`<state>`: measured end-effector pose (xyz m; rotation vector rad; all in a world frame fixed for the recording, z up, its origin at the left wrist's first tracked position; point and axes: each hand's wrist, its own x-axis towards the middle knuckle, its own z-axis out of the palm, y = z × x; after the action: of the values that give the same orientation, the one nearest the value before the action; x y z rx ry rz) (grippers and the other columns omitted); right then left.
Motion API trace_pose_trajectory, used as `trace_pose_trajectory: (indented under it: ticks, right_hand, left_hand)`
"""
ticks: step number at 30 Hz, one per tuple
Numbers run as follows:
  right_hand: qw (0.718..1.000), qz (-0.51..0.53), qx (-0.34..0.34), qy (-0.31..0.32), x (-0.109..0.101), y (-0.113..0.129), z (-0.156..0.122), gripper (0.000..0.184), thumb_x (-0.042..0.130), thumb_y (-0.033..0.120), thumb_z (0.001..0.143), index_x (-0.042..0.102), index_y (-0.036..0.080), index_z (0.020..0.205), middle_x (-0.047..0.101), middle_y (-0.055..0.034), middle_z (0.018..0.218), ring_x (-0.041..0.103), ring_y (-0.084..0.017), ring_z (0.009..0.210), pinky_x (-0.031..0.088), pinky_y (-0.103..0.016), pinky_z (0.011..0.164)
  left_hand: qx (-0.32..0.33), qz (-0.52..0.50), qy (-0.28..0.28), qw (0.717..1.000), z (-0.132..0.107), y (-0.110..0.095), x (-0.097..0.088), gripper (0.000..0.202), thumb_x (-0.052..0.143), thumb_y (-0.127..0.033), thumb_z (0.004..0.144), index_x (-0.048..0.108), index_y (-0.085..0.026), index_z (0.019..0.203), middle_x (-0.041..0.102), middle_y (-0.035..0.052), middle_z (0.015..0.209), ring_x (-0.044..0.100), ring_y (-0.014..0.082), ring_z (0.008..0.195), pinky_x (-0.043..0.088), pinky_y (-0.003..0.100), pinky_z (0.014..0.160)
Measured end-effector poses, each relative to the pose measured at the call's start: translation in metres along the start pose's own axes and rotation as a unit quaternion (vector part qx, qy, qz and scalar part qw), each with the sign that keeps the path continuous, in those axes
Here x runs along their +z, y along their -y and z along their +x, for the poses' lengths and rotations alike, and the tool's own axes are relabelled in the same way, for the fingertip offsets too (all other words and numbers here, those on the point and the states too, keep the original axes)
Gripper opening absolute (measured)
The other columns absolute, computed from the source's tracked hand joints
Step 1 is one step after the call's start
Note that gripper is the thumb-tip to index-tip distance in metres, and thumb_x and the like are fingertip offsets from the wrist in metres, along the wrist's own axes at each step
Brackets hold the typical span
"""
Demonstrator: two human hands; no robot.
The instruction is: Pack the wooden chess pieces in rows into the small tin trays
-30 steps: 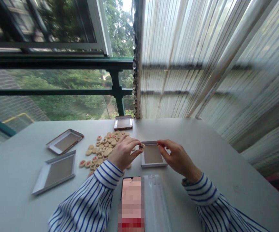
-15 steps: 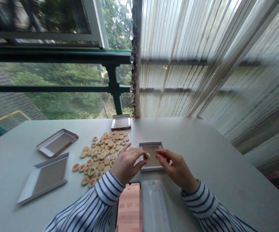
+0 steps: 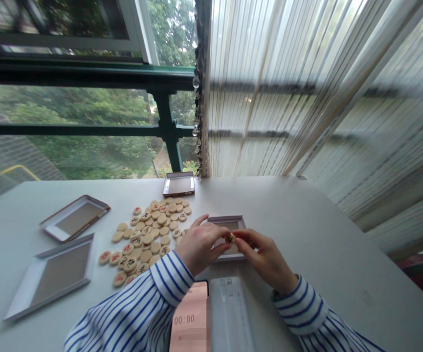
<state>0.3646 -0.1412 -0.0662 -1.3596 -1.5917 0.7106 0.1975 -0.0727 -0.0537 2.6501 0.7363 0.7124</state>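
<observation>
A round wooden Chinese chess piece [image 3: 230, 238] with a black character is pinched over a shallow box tray [image 3: 226, 218]. My left hand [image 3: 204, 244] has thumb and forefinger on its left side, the other fingers raised. My right hand [image 3: 266, 254] meets it from the right, thumb and fingertips closed at its edge. Left of my hands lies a loose heap of similar pieces [image 3: 155, 248], some showing red or black characters, others plain side up. My left hand and sleeve hide part of the heap and of the tray.
Two open box parts, a brown-edged lid [image 3: 75, 218] and a larger white tray [image 3: 53, 276], lie at the left. A small tray [image 3: 179, 184] stands at the back. Near me are a phone [image 3: 189, 318] and a clear plastic case [image 3: 231, 313].
Both hands have come together: the chess piece in my left hand has moved right, and my right fingertips now touch it. The view has shifted slightly to the right.
</observation>
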Motion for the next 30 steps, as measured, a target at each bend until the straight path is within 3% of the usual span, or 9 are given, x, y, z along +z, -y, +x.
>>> trace_pose_trajectory:
  ticks: [5,10,17,24,30]
  right_hand:
    - [0.998,0.064,0.025,0.003,-0.001,-0.0033,0.0013,0.022,0.049,0.032,0.082,0.061,0.018,0.095,0.066,-0.0044,0.085,0.06,-0.013,0.072,0.049,-0.025,0.063]
    - [0.993,0.107,0.055,0.0,-0.0015,-0.0045,0.0016,0.022,0.052,0.032,0.08,0.06,0.017,0.094,0.065,-0.0046,0.083,0.058,-0.012,0.065,0.05,-0.026,0.061]
    - [0.991,0.124,0.057,-0.008,-0.0016,-0.0005,0.0024,0.022,0.053,0.033,0.079,0.06,0.017,0.092,0.066,-0.0047,0.081,0.059,-0.013,0.065,0.051,-0.026,0.058]
    - [0.986,0.155,0.054,0.0,0.0,-0.0027,0.0012,0.021,0.052,0.032,0.08,0.055,0.018,0.097,0.065,-0.0046,0.083,0.06,-0.014,0.072,0.051,-0.027,0.06]
    - [0.994,0.102,0.033,-0.01,-0.0006,-0.0071,0.0001,0.024,0.05,0.032,0.082,0.056,0.02,0.101,0.065,-0.0047,0.083,0.06,-0.015,0.072,0.051,-0.029,0.062]
  left_hand:
    - [-0.004,-0.028,0.002,1.0,0.0061,-0.0022,0.0028,0.015,0.056,-0.027,0.077,0.058,-0.02,0.09,0.066,0.0005,0.082,0.06,0.0148,0.08,0.031,0.044,0.096]
    - [-0.037,-0.119,-0.014,0.992,0.0079,-0.0034,0.0025,0.015,0.059,-0.024,0.075,0.059,-0.02,0.089,0.067,0.0012,0.083,0.061,0.0143,0.079,0.034,0.041,0.095]
    - [-0.095,-0.234,-0.03,0.967,0.0052,-0.0033,0.005,0.019,0.061,-0.023,0.072,0.059,-0.017,0.091,0.066,0.0033,0.081,0.061,0.0144,0.077,0.048,0.027,0.072]
    - [-0.138,-0.3,-0.03,0.943,0.0071,-0.0044,0.0044,0.018,0.06,-0.023,0.073,0.061,-0.015,0.089,0.067,0.0042,0.083,0.061,0.0141,0.079,0.048,0.027,0.076]
    - [-0.177,-0.341,-0.035,0.923,0.0099,-0.0087,0.0056,0.017,0.06,-0.021,0.073,0.062,-0.014,0.088,0.067,0.0054,0.084,0.062,0.0147,0.079,0.05,0.029,0.076]
